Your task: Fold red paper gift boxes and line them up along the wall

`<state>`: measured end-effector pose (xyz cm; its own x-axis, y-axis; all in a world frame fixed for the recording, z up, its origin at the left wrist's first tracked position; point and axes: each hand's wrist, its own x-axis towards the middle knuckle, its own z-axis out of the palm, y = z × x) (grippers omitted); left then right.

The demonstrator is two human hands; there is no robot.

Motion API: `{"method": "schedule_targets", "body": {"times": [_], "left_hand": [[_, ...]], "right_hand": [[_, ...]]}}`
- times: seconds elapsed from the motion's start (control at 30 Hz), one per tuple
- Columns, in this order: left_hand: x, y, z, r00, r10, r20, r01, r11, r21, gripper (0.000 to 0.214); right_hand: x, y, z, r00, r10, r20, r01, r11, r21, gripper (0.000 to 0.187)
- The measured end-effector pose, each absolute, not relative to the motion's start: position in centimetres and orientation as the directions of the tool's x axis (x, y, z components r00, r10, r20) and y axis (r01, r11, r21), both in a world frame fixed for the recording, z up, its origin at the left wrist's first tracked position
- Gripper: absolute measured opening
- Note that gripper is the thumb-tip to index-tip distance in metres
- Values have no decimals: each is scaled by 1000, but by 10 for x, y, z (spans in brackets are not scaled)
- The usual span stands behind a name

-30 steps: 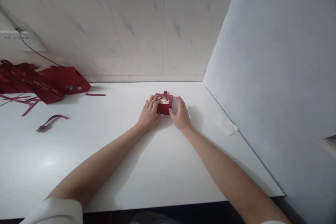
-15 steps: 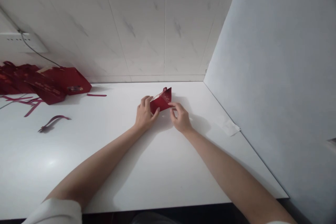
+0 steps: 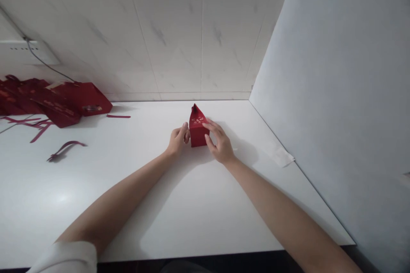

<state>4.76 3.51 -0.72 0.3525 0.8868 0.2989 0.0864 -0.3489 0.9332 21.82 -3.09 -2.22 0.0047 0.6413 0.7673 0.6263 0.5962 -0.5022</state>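
A small red gift box (image 3: 199,134) stands upright on the white tabletop in front of me, its peaked top pinched to a point and pale lettering on the sloping face. My right hand (image 3: 221,143) grips its right side, fingers along the upper edge and thumb low against the front corner. At the left of the box is my left hand (image 3: 179,140), its fingers curled in and the thumb raised. Those curled fingers are very close to the box's left edge; whether they touch it I cannot tell.
Several red boxes (image 3: 91,100) lie heaped at the back left below a socket strip with a cable. Red ribbon strips (image 3: 65,147) are scattered near them. A white scrap (image 3: 283,156) lies by the panel (image 3: 320,72) on the right. A tiled wall (image 3: 176,42) closes off the back.
The box was tilted with its peak to the right; it has turned and stands upright with its lettered face towards me. My left hand has come off its front and curled at its left side.
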Motion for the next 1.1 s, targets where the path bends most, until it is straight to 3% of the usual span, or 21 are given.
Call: {"method": "schedule_targets", "body": {"times": [0.1,0.23,0.37,0.53,0.63,0.7,0.83,1.1], "left_hand": [[54,36,-5,364,904,224,-80,-209,975,55],[56,33,1,378,898,227,-100,-205,974,52],[52,21,1,400,827,396,85,-463,882,47],[50,7,-7,581,540,609,209,-822,530,35],[52,7,-11,659,381,648,237,-923,302,35],[52,9,-13,615,376,693,300,-924,236,34],[49,16,-16,518,440,733,427,-876,224,29],[46,19,-21,599,437,671,441,-879,178,28]], "right_hand": [[216,-31,-21,4,666,746,635,575,-516,35],[209,-35,-20,36,729,684,579,543,-609,37],[205,-40,-17,151,743,652,539,491,-685,23],[213,-41,-14,285,760,585,486,411,-771,20],[217,-40,-16,200,782,591,650,345,-677,10],[217,-40,-17,136,788,601,743,320,-587,9],[216,-41,-18,65,781,621,872,258,-416,16],[217,-39,-19,-42,820,570,960,192,-205,23]]}}
